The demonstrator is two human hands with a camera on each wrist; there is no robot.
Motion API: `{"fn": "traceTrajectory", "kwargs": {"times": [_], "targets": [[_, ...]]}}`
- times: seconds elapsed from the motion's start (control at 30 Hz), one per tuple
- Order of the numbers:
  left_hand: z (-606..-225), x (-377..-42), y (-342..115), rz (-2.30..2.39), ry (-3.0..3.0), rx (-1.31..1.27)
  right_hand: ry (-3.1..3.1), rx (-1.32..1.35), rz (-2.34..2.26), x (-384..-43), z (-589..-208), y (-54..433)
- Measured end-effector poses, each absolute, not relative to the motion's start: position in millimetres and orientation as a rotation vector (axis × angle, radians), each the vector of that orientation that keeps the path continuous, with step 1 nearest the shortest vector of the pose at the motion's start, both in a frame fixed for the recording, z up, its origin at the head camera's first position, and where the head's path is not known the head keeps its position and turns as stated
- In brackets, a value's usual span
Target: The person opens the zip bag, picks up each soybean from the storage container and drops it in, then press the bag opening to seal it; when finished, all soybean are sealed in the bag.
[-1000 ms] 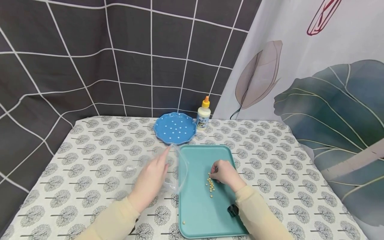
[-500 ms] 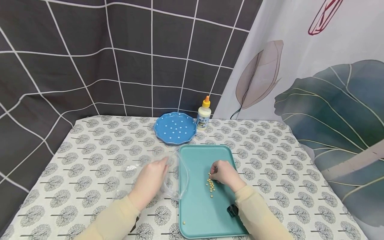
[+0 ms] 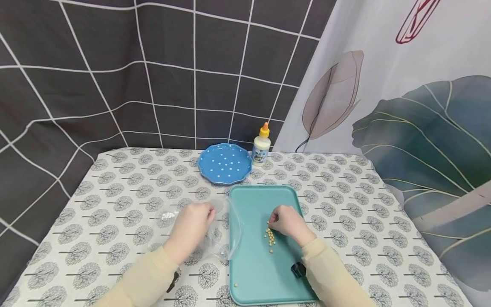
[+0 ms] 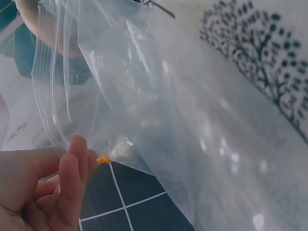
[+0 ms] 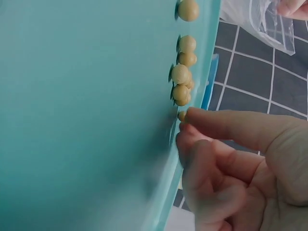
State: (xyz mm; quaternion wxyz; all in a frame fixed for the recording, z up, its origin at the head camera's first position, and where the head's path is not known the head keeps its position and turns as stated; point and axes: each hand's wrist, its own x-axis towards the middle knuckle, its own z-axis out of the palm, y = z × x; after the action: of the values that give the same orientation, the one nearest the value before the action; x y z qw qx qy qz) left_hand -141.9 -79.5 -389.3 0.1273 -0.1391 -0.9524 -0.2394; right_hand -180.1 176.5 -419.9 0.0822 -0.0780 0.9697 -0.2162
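Note:
My left hand (image 3: 192,228) pinches the rim of a clear plastic zip bag (image 4: 144,106) between thumb and fingers. The bag lies toward the left, its open mouth reaching over the left edge of a teal tray (image 3: 249,273). Over the tray, my right hand (image 3: 288,221) is lowered with thumb and forefinger together at a small round yellow soybean (image 5: 182,115), which shows at the fingertips. Just left of and below that hand lies a loose line of several soybeans (image 5: 180,74). One stray soybean (image 3: 235,285) sits near the tray's lower left corner.
Behind the tray stand a blue plate (image 3: 225,164) with white dots and a glue bottle (image 3: 261,147) with a yellow and orange cap. A small black object (image 3: 298,269) shows beside the right sleeve. The tablecloth (image 3: 115,238) has a tree print.
The left fingers have bent from a straighter pose, and the bag's upper rim has come down from near the plate. The right hand stays almost in place.

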Motion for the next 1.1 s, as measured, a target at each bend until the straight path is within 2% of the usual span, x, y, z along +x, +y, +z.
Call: {"fn": "traceTrajectory", "kwargs": {"times": [0.3, 0.63, 1.1], "targets": [[-380, -149, -78, -0.809, -2.912, -0.299, 2.932, -0.299, -0.710, -173, -413, 178], [-381, -152, -74, -0.800, -2.948, -0.300, 2.876, -0.534, -0.848, -158, -400, 159], [-383, -147, -70, -0.793, -2.880, -0.363, 2.829, -0.658, -0.871, -153, -399, 133]]}}
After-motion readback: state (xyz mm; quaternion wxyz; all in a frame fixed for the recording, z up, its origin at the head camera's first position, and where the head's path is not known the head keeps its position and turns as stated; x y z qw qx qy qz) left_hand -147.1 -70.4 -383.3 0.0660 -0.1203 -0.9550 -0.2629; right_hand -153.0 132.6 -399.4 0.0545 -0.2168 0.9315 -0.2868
